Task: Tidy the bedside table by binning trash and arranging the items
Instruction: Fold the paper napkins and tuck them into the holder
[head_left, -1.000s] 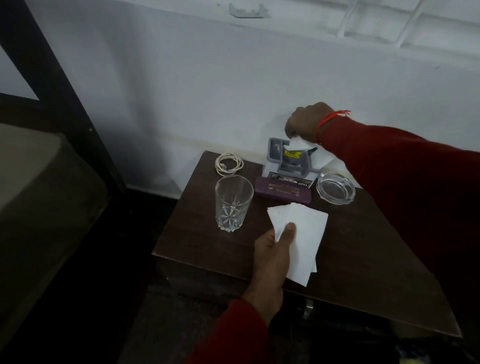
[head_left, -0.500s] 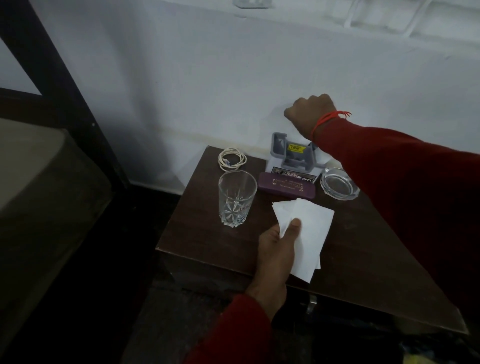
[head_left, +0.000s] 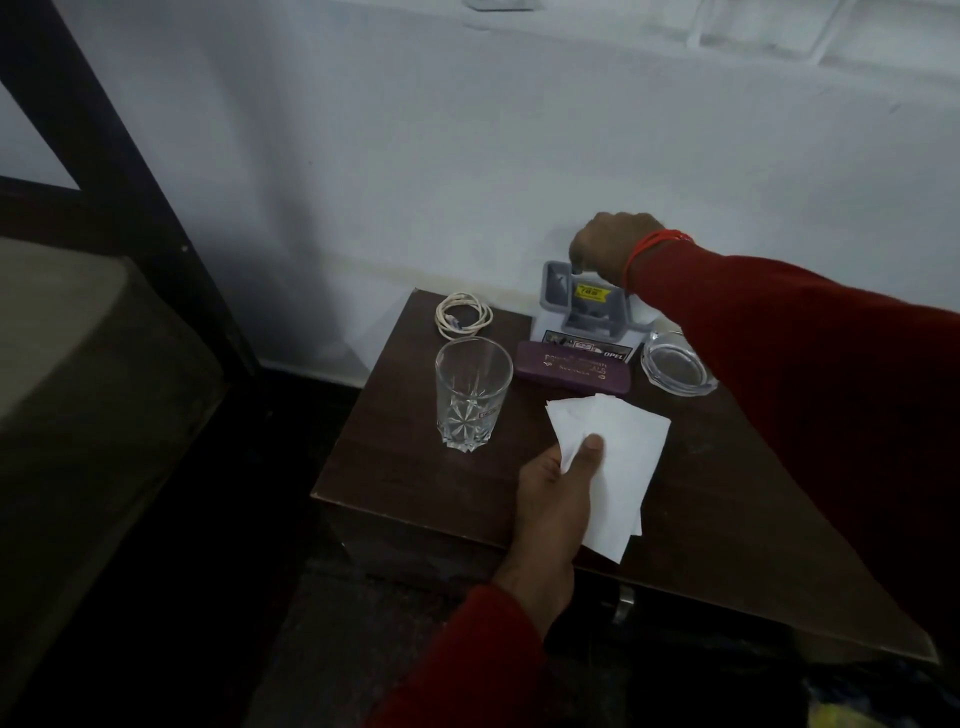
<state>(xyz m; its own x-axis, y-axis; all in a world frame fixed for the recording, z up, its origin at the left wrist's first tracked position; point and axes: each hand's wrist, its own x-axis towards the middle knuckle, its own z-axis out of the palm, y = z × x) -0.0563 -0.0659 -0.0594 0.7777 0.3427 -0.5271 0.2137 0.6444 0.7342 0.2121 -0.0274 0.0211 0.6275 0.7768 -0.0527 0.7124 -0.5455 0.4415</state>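
My left hand (head_left: 553, 499) pinches a few white paper sheets (head_left: 623, 457) above the front of the dark wooden bedside table (head_left: 415, 467). At the back of the table my right hand (head_left: 608, 244), with a red thread on its wrist, hovers with curled fingers over a grey plastic holder (head_left: 587, 312) bearing a yellow label. The fingertips touch the holder's top rim, and I cannot make out anything in this hand. A purple case (head_left: 571, 371) lies in front of the holder. An empty cut glass tumbler (head_left: 470, 395) stands to the left.
A coiled white cable (head_left: 462, 314) lies at the table's back left corner. A clear glass ashtray (head_left: 675, 366) sits right of the purple case, partly under my right sleeve. A bed (head_left: 78, 389) with a dark frame post (head_left: 130, 182) is on the left, and a white wall stands behind.
My right hand held a white sheet by the holder, rose as a fist, and now rests lower on the holder's rim. My left hand keeps the papers in about the same place.
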